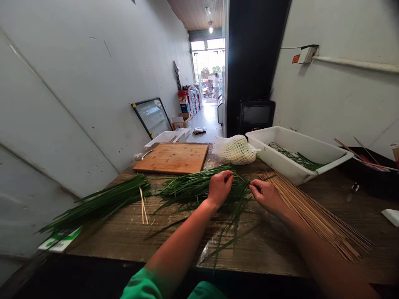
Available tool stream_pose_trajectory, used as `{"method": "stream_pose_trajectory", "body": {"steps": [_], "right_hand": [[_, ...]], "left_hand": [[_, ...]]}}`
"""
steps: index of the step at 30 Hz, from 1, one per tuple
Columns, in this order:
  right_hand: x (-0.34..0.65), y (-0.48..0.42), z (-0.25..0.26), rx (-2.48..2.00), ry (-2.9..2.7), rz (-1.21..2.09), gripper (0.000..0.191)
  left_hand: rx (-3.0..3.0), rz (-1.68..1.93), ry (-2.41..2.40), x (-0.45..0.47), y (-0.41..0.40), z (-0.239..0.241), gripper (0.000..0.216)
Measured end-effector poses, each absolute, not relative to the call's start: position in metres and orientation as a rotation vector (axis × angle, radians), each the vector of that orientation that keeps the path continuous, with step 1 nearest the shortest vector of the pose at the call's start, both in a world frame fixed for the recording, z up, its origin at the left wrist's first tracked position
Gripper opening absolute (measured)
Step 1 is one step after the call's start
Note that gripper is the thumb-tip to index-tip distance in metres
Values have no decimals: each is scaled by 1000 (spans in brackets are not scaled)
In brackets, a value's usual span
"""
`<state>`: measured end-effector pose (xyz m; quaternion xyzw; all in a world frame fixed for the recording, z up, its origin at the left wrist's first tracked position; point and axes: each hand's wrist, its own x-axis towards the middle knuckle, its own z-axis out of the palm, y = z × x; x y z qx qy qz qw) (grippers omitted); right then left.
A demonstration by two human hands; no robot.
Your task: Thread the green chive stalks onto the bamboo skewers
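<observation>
My left hand [220, 187] rests on a loose pile of green chives [193, 187] in the middle of the wooden table [131, 232], fingers curled and pinching some leaves. My right hand [264, 194] is just to its right, fingers closed on chive leaves too, beside a fan of thin bamboo skewers [314, 211]. A second bundle of chives [99, 203] lies at the left, with two loose skewers [143, 205] next to it.
A wooden cutting board [173, 158] lies at the back left. A white foam net bag [235, 150] and a white plastic tub [296, 151] holding a few chives stand at the back right. A dark tray with sticks [370, 166] is far right. A person stands in the distant doorway.
</observation>
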<state>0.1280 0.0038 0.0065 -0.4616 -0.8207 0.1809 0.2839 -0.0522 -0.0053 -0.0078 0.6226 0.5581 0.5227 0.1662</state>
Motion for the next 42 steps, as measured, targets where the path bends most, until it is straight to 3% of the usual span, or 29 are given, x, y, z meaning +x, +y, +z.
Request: {"method": "stream_pose_trajectory", "body": {"steps": [8, 13, 17, 25, 31, 42], "right_hand": [[127, 3, 8, -1232, -2189, 497, 27], [127, 5, 8, -1237, -2156, 479, 28], [129, 8, 7, -1280, -2139, 479, 29], [130, 9, 5, -1266, -2137, 491, 27], [129, 9, 6, -1260, -2138, 488, 28], [127, 4, 9, -1207, -2169, 514, 27]], "left_hand": [[2005, 1446, 1670, -52, -8, -9, 19], [2237, 1239, 1375, -49, -11, -5, 20], [2219, 1223, 1709, -59, -11, 2, 21], [2456, 695, 1866, -69, -10, -3, 14], [2474, 742, 1781, -66, -10, 0, 12], [2033, 1227, 1786, -60, -3, -9, 17]]}}
